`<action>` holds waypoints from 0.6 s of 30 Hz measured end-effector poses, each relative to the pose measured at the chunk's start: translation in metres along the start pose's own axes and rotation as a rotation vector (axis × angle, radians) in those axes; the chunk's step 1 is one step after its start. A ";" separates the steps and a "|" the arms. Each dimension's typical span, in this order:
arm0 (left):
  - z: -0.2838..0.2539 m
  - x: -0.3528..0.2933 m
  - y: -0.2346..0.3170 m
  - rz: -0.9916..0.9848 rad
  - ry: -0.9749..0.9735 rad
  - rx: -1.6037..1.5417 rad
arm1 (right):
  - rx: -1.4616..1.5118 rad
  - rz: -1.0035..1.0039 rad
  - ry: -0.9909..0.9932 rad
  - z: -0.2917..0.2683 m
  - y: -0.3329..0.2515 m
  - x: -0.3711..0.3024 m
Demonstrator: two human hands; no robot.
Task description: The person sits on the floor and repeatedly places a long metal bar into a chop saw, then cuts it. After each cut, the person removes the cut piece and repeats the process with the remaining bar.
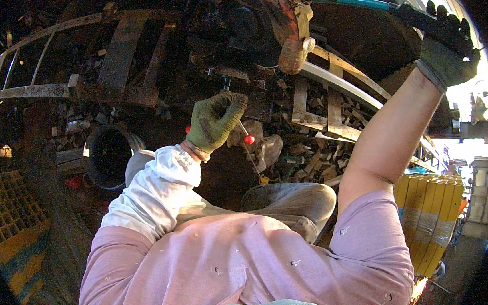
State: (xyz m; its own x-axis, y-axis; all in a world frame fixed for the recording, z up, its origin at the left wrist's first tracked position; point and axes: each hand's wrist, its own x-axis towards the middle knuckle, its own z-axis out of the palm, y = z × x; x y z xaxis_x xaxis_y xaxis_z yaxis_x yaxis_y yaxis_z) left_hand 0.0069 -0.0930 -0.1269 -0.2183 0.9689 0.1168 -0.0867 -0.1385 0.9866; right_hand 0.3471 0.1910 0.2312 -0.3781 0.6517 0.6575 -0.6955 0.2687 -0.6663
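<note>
L hand [216, 121], in an olive knit glove, has fingers & thumb curled in a ring around a thin metal rod [242, 128], so that grip is narrow w/ the rod in it. The visible stretch of rod comes out at the thumb side, its long axis slanting down & to the R of the grip, toward the wearer's body, and ends in a red knob [249, 139] just clear of the glove. (A 2nd red bit shows at the glove's L edge; can't tell if it's on the same rod.) A metal screw [226, 82] stands just above this grip.

R hand [449, 57], dark-gloved, is up & R of the L grip, well apart, at the black handle [410, 17] of a turquoise lever [353, 0]. It's backlit, so can't tell how tightly those fingers close. The lever's long axis runs approx. level, leftward from the R hand toward the orange-red guard [278, 3], which sits above & a bit R of the L grip. For the rod, the L hand is nearer, i.e. right on it; for the lever handle, the R.

Wood offcuts [314, 170] lie down-R of the L grip; a black cylinder [135, 139], open end showing, is down-L.
</note>
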 end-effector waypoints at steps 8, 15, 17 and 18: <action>0.000 0.000 0.004 0.061 -0.015 0.019 | -0.034 -0.057 0.071 0.005 0.006 -0.004; 0.001 0.000 0.007 0.067 0.001 0.020 | -0.015 -0.045 0.009 0.005 0.006 -0.006; 0.002 -0.001 0.011 0.027 -0.002 0.000 | -0.028 -0.049 0.021 0.009 0.007 -0.010; 0.002 -0.001 0.012 0.007 -0.003 -0.011 | -0.035 -0.052 0.027 0.010 0.007 -0.012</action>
State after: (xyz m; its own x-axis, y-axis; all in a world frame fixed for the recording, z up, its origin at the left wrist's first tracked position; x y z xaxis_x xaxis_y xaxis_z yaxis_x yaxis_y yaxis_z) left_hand 0.0077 -0.0952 -0.1154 -0.2159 0.9685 0.1237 -0.0954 -0.1470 0.9845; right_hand 0.3405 0.1785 0.2219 -0.3254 0.6549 0.6821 -0.6920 0.3267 -0.6438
